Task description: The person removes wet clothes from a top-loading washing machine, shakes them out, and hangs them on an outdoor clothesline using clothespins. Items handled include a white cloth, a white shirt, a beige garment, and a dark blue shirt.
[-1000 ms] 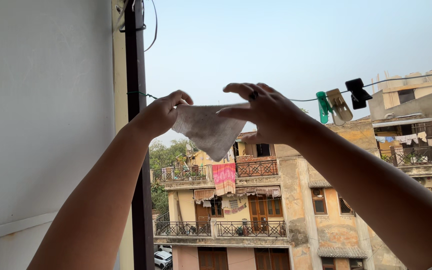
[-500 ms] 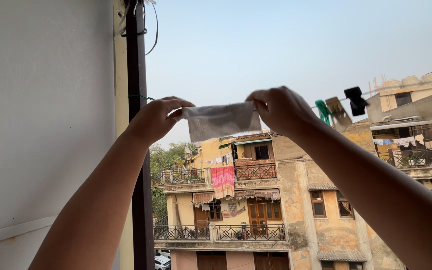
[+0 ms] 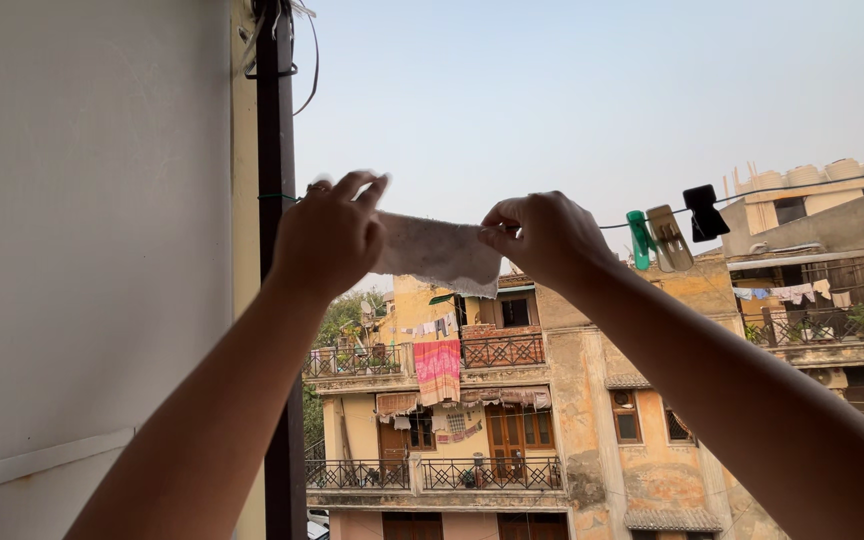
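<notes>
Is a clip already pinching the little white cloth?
No, the white cloth is held only by the left hand and right hand; the three clothespins hang further right on the clothesline.

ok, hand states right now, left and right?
Left hand: closed on the left end of the small white cloth.
Right hand: pinching the cloth's right end.

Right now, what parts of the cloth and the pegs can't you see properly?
- Small white cloth: head view, both ends hidden behind the left hand and right hand.
- Line: head view, too thin to follow behind the cloth.
- Green peg, beige peg and black peg: head view, too small to show their grip.
</notes>
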